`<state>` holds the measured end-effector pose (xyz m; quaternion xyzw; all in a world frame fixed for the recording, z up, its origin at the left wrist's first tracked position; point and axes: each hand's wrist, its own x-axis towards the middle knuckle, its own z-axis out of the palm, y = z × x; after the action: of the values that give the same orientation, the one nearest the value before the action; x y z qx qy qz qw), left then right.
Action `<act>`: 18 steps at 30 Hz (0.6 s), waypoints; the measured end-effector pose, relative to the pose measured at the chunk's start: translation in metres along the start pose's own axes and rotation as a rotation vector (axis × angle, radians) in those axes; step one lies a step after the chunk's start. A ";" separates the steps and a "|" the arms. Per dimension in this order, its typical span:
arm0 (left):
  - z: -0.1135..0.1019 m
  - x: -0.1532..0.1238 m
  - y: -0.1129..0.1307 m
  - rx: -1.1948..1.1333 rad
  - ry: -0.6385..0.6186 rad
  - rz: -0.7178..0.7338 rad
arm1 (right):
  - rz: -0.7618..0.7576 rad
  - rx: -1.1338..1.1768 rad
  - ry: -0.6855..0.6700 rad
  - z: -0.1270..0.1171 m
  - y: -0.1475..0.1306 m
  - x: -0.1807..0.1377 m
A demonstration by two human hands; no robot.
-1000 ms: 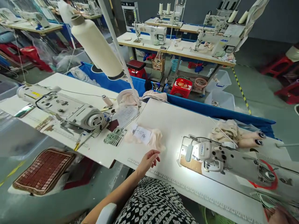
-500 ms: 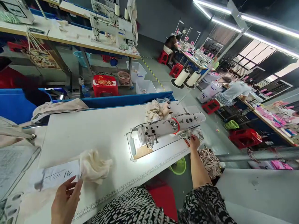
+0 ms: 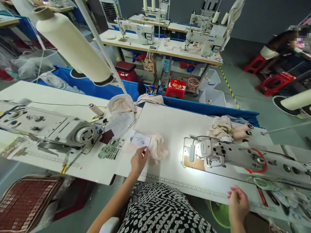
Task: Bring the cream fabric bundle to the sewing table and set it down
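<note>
From over the person's head, the left hand reaches out across the white worktop and pinches the near edge of a paper ticket marked with a handwritten number, which lies on a small heap of cream fabric pieces; the ticket seems to sit there to label that bundle. The right hand rests at the worktop's near edge, fingers loosely curled and holding nothing that I can see, close under the sewing machine, whose lamp lights the needle area. A second pile of cream pieces lies behind the machine. To the left, a shallow tray holds loops of green elastic bands, and a large cone of cream thread hangs overhead. Below the edge, a green basket shows, its contents hidden.
</note>
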<state>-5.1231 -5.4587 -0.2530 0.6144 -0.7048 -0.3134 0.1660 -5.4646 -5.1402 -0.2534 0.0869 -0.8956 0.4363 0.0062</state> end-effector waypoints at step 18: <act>-0.036 -0.005 -0.042 -0.210 0.230 -0.003 | -0.404 0.319 -1.179 0.124 -0.163 -0.139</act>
<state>-5.0677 -5.4644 -0.2528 0.6265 -0.6437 -0.3128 0.3086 -5.2938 -5.3146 -0.2151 0.4787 -0.6389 0.4335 -0.4180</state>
